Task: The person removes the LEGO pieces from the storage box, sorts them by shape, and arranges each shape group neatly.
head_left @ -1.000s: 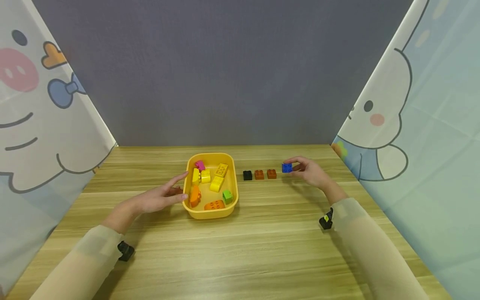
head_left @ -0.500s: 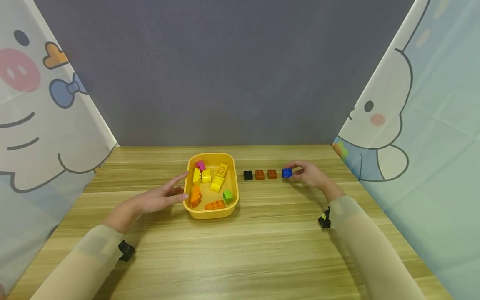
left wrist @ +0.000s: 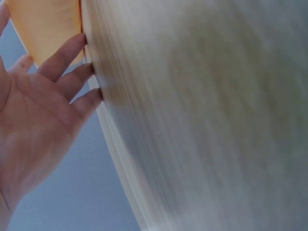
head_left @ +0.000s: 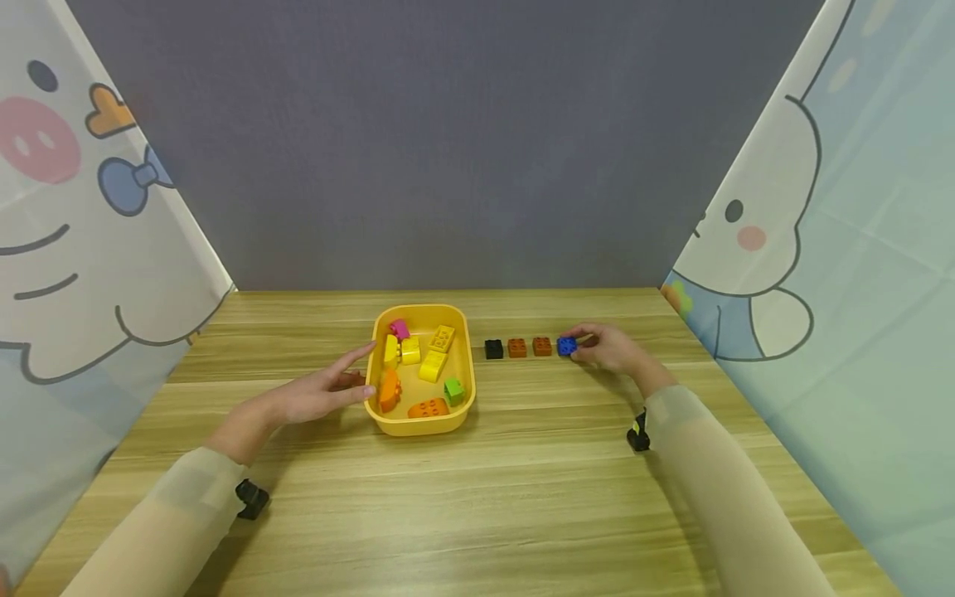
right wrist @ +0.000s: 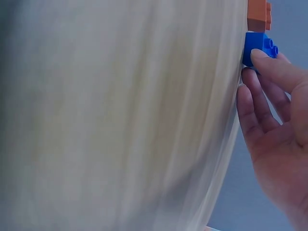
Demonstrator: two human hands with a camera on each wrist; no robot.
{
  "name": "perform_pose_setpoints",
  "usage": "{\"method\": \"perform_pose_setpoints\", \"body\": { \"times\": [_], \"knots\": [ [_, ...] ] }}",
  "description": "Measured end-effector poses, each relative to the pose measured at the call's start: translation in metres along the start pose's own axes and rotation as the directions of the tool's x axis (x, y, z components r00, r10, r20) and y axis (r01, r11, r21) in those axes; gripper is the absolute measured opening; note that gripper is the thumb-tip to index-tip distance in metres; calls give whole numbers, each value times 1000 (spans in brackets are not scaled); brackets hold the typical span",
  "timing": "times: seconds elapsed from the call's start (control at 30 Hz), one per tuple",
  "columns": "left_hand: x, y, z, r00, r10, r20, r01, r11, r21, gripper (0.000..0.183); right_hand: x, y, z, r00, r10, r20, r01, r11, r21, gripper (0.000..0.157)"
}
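My right hand (head_left: 613, 348) pinches a blue toy building brick (head_left: 566, 346) between thumb and fingers at the right end of a row. In the right wrist view the blue brick (right wrist: 254, 47) sits on the table surface, studs facing up, close beside an orange-brown brick (right wrist: 257, 15). Leftward in that row come two brown bricks (head_left: 542, 347) and a black brick (head_left: 493, 349). My left hand (head_left: 317, 395) rests against the left side of a yellow bin (head_left: 422, 427), its index finger and thumb extended at the rim. The left wrist view shows its other fingertips at the tabletop.
Several bricks lie inside the bin: yellow (head_left: 432, 366), orange (head_left: 428, 408), green (head_left: 453, 391) and pink (head_left: 399, 330). A grey panel (head_left: 448, 166) stands behind the wooden table (head_left: 477, 506). Cartoon-printed cloths (head_left: 783, 232) flank both sides.
My right hand has brought the blue brick down toward me and slightly left, onto the table beside the nearest brown brick. The left hand and bin stay in place.
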State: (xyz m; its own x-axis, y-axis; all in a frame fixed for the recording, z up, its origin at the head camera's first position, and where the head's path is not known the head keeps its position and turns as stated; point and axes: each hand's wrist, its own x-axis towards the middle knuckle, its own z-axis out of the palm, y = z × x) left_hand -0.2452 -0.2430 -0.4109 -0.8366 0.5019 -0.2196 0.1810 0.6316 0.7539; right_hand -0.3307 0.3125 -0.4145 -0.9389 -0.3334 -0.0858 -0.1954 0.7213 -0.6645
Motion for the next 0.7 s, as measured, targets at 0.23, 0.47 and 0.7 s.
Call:
{"method": "perform_pose_setpoints", "body": {
  "times": [0.23,0.47,0.7],
  "knots": [
    [0,-1,0,1000,12,-3,-12,1000,7,88,3,0,2,1000,13,-15,-14,999,-33,44],
    [1,-2,0,1000,16,1,-16,1000,1,88,4,0,0,1000,17,-7,-17,999,-31,46],
    [0,-2,0,1000,5,-1,-5,1000,11,88,5,2,0,999,45,14,-45,999,-24,48]
  ]
}}
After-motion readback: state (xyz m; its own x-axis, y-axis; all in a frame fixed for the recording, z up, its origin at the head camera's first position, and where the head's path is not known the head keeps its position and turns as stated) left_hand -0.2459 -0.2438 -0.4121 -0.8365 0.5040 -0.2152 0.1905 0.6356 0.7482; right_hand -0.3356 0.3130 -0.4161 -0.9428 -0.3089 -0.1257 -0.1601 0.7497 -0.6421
